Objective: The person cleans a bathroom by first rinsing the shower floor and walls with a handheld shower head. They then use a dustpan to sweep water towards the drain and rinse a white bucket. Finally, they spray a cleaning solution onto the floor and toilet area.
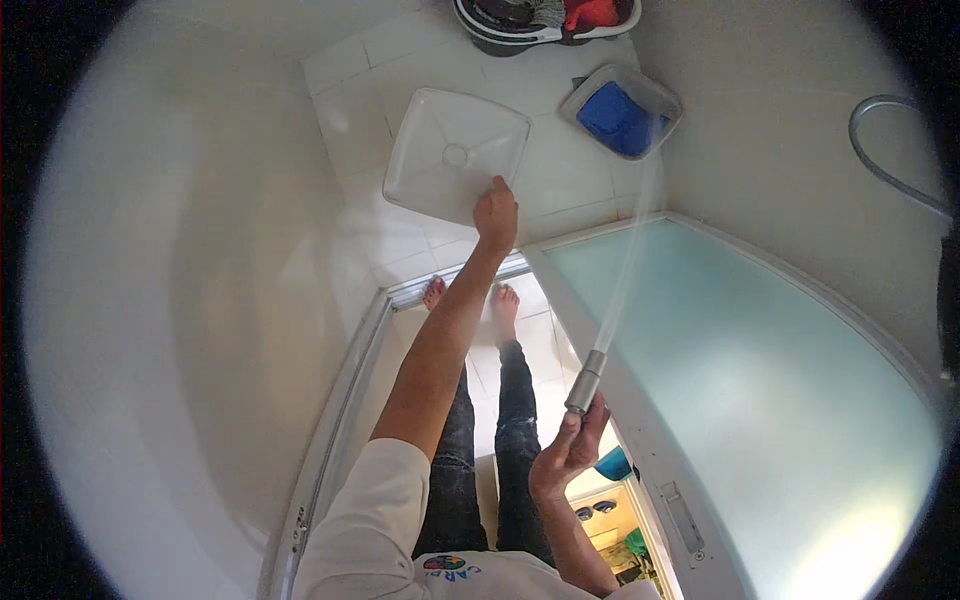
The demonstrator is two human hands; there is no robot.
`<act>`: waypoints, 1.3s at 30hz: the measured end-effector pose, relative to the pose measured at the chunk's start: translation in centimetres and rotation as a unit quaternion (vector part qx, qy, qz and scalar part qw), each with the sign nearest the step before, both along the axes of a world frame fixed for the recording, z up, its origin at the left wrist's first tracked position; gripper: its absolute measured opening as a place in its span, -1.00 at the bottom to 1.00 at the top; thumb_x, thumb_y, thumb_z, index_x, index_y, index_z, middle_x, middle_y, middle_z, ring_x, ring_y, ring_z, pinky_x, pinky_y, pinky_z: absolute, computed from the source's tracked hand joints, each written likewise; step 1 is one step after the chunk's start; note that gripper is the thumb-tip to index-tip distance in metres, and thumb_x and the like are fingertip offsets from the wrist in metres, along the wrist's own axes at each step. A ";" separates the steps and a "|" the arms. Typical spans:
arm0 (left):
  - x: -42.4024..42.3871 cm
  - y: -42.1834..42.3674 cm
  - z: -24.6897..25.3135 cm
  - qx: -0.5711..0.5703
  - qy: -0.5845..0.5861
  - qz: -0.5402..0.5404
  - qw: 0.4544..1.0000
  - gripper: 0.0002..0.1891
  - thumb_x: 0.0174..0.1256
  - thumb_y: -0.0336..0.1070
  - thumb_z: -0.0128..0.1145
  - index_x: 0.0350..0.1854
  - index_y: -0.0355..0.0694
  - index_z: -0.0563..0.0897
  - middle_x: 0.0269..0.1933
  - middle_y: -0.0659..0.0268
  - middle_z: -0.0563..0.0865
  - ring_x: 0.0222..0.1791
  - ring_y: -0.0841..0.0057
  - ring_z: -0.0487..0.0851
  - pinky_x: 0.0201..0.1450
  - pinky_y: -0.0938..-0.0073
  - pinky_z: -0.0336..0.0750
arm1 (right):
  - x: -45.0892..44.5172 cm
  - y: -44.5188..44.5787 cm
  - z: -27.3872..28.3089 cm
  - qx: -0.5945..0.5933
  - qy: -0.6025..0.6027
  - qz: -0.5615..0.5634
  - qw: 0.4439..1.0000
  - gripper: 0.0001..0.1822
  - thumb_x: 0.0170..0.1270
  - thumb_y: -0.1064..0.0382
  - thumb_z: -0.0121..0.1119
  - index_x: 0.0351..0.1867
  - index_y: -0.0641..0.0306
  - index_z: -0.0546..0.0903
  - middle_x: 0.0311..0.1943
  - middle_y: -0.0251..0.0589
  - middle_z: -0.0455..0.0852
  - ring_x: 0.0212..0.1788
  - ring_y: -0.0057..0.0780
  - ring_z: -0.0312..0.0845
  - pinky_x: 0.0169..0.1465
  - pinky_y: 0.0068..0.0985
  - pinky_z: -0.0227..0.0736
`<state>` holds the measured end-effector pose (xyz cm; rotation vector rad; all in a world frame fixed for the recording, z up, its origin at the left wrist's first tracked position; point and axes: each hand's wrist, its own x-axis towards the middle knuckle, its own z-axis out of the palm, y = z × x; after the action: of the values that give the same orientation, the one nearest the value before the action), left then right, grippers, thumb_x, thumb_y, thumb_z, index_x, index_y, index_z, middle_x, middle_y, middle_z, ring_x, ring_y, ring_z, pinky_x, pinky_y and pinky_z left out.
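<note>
My left hand (496,214) grips the near right corner of a translucent square plastic lid (435,154), held over the floor tiles. A ring is moulded in the lid's middle. In my right hand (568,454) is a metal shower nozzle (585,382), pointed away from me. A water stream (628,255) runs from it toward a clear plastic container (619,75). Inside that container is something blue (619,120), perhaps cloth; I cannot tell exactly. The container stands to the right of the lid and apart from it.
A dark bucket with a white rim (525,37) holds dark, grey and red items by the far wall. A frosted glass door (720,322) stands to my right. A metal door track (409,294) crosses the floor at my feet. A shower hose (862,142) loops on the right.
</note>
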<state>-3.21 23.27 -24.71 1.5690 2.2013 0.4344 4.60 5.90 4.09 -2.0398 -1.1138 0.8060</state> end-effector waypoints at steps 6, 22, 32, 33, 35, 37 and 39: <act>0.0 -1.8 0.5 -0.058 0.025 -0.017 0.998 -0.78 -0.02 -0.40 0.14 -0.31 -0.24 0.42 -0.55 0.16 0.60 -0.52 0.22 0.63 -0.47 0.26 0.52 | 0.5 0.5 0.3 -0.026 -0.014 0.017 0.999 -0.59 0.33 0.16 -0.12 0.02 0.52 0.39 -0.19 -0.13 0.45 -0.15 -0.43 0.35 -0.06 -0.49 0.28; 2.1 9.3 0.2 0.050 0.183 -0.223 0.956 -0.80 0.02 -0.34 0.09 -0.26 -0.18 0.61 -0.16 0.23 0.53 -0.02 0.36 0.47 -0.04 0.31 0.36 | 1.2 -0.1 0.0 0.009 -0.062 0.127 0.990 -0.49 0.31 0.00 -0.11 -0.06 0.53 0.43 -0.22 -0.06 0.48 -0.20 -0.39 0.39 -0.15 -0.46 0.33; -0.1 11.7 -0.7 -0.043 0.140 -0.351 0.925 -0.81 0.12 -0.31 0.01 -0.22 -0.09 0.61 -0.15 0.24 0.57 -0.03 0.38 0.49 -0.06 0.27 0.37 | 1.4 -0.5 -0.5 -0.074 0.018 0.068 0.995 -0.53 0.33 0.05 -0.12 0.02 0.49 0.42 -0.19 -0.04 0.49 -0.08 -0.35 0.36 0.00 -0.42 0.28; -1.1 12.1 -0.8 -0.034 0.144 -0.360 0.921 -0.82 0.11 -0.31 0.01 -0.24 -0.07 0.61 -0.17 0.26 0.58 -0.05 0.40 0.51 -0.05 0.27 0.37 | 1.6 -0.6 -0.5 -0.075 0.022 0.055 0.995 -0.52 0.33 0.05 -0.12 0.02 0.49 0.42 -0.18 -0.03 0.49 -0.07 -0.34 0.36 0.01 -0.41 0.28; -2.7 13.0 -1.1 -0.011 0.149 -0.378 0.914 -0.83 0.11 -0.31 0.02 -0.28 -0.05 0.63 -0.20 0.30 0.60 -0.08 0.42 0.55 -0.04 0.28 0.38 | 1.7 -0.7 -0.5 -0.077 -0.001 0.053 0.996 -0.52 0.33 0.03 -0.11 0.02 0.49 0.42 -0.17 -0.05 0.48 -0.09 -0.35 0.36 -0.01 -0.43 0.28; -3.3 12.7 -1.5 -0.019 0.160 -0.368 0.916 -0.85 0.09 -0.32 0.02 -0.32 -0.02 0.63 -0.24 0.33 0.63 -0.16 0.44 0.59 -0.04 0.26 0.38 | 1.7 -0.4 -0.3 -0.071 -0.013 0.060 0.996 -0.51 0.33 0.02 -0.11 0.02 0.49 0.42 -0.17 -0.07 0.47 -0.11 -0.37 0.36 -0.03 -0.45 0.28; -3.4 12.6 -1.4 -0.028 0.177 -0.392 0.902 -0.87 0.07 -0.35 0.03 -0.37 -0.04 0.64 -0.29 0.35 0.65 -0.23 0.45 0.62 -0.02 0.27 0.38 | 1.7 -0.4 -0.4 -0.071 -0.001 0.066 0.995 -0.49 0.32 0.00 -0.11 0.02 0.49 0.42 -0.17 -0.04 0.48 -0.13 -0.37 0.38 -0.04 -0.45 0.30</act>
<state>-6.58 35.91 -26.12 2.4491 1.5524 -0.1748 6.29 5.49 3.67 -2.1003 -1.2337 0.9741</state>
